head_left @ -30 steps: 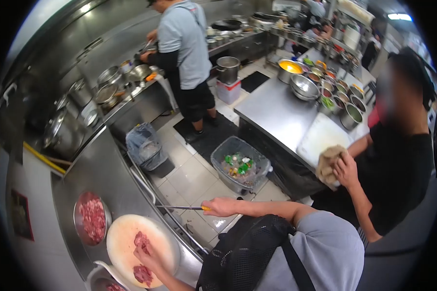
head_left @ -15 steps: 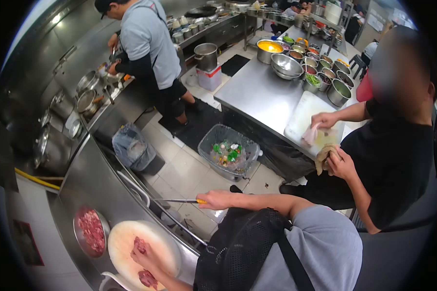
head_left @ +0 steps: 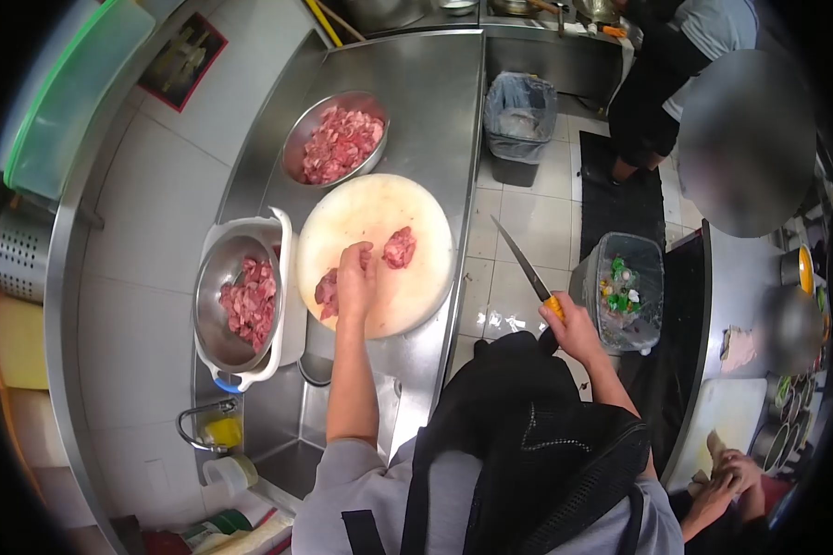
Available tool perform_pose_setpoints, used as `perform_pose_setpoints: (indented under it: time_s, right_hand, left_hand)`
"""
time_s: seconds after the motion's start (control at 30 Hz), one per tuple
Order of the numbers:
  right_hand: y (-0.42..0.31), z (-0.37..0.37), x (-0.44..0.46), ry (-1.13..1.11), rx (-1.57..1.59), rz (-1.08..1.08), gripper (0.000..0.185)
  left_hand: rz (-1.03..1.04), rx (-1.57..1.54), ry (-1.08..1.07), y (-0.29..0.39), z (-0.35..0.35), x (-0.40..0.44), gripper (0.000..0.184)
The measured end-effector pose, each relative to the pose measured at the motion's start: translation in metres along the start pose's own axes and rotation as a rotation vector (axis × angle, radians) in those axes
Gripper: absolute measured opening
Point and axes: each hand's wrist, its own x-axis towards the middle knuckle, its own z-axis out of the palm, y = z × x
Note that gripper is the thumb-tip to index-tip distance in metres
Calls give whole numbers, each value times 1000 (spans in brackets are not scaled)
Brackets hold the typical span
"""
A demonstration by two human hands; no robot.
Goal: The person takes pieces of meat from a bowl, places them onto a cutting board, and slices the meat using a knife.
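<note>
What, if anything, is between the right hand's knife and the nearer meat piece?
Nothing visible. The right hand holds the knife out past the counter; the meat piece lies uncovered on the board, the left hand on its far side.

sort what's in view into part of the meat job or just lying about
Likely the job's:
knife in right hand
meat
board
far bowl
near bowl

Seemingly just lying about:
bin
floor tub
tap
poster
</note>
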Motion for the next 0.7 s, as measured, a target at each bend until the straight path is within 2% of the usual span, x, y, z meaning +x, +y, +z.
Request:
perform_pose_setpoints:
  time_s: [0.07, 0.13, 0.17, 0.27, 0.33, 0.5, 0.6, 0.67, 0.7]
  right_hand:
    - [-5, -2, 3, -27, -17, 22, 40]
    - [-10, 0, 6, -39, -34, 17, 41]
    - [-11, 0, 6, -46, -44, 20, 41]
    - [-18, 3, 2, -50, -52, -21, 41]
    - [-18, 6, -2, -50, -61, -23, 41]
    - [-13, 5, -21, -17, -84, 11, 40]
    - [-3, 2, -31, 21, -79, 27, 39]
    - [0, 0, -37, 27, -83, 55, 39]
    - [1, -2, -37, 30, -51, 59, 39]
  left_hand:
    - [4, -4, -10, 26, -4, -4, 33]
    - [337, 102, -17, 51, -7, -5, 33]
    - [336, 99, -13, 47, 0, -5, 33]
    - [309, 146, -70, 34, 15, 2, 32]
    - [123, 178, -146, 33, 14, 12, 24]
    - [105, 105, -170, 37, 16, 29, 11]
    - [119, 70, -132, 43, 16, 31, 19]
    - [-180, 47, -197, 46, 11, 34, 25]
    - [-182, 50, -196, 43, 11, 36, 25]
